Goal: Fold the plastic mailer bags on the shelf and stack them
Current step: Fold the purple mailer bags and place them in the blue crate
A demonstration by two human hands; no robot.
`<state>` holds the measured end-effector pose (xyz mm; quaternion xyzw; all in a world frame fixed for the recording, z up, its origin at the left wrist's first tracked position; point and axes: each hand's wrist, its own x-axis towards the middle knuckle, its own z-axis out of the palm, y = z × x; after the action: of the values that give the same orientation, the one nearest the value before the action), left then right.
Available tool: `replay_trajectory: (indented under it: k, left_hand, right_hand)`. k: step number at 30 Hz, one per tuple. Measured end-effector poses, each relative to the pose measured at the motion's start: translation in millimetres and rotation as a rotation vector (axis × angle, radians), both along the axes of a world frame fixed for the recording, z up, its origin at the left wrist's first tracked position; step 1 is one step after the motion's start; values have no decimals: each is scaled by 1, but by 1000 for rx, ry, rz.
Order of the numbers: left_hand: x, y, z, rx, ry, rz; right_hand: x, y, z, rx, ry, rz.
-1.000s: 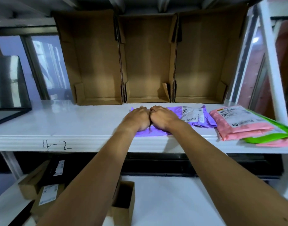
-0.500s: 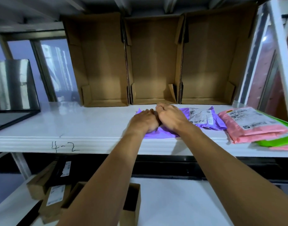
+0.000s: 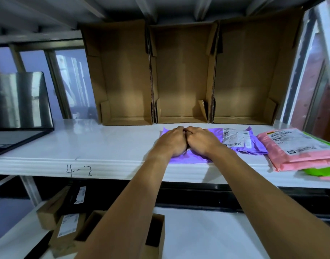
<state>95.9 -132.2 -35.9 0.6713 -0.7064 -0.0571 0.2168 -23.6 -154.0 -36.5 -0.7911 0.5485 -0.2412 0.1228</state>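
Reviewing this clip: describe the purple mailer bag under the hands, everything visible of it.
The purple mailer bag is thin, glossy lilac plastic, lying flat and lengthwise along the white shelf in front of the cardboard boxes. A crinkled white shipping label sits on its right part. The left hand and right hand, side by side and touching, press down on its left part. Its right end lies beside the pink mailer; whether they touch cannot be told.

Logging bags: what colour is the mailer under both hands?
Purple mailer, with a white label at its right; head view.
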Motion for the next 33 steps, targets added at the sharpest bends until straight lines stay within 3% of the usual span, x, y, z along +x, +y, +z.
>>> replay_trajectory:
  k: [7, 16, 22, 33]
  left_hand:
    - [0, -12, -2, 136, -143, -36]
    - [5, -25, -12, 224, -147, 169]
    - [9, -25, -4, 229, -266, 127]
    - [23, -20, -1, 244, -271, 57]
  right_hand:
    - [-3, -8, -1, 42, 91, 11]
    - [-1, -5, 5, 68, 224, 49]
    - [0, -9, 10, 103, 258, 60]
    - [-10, 3, 13, 123, 408, 78]
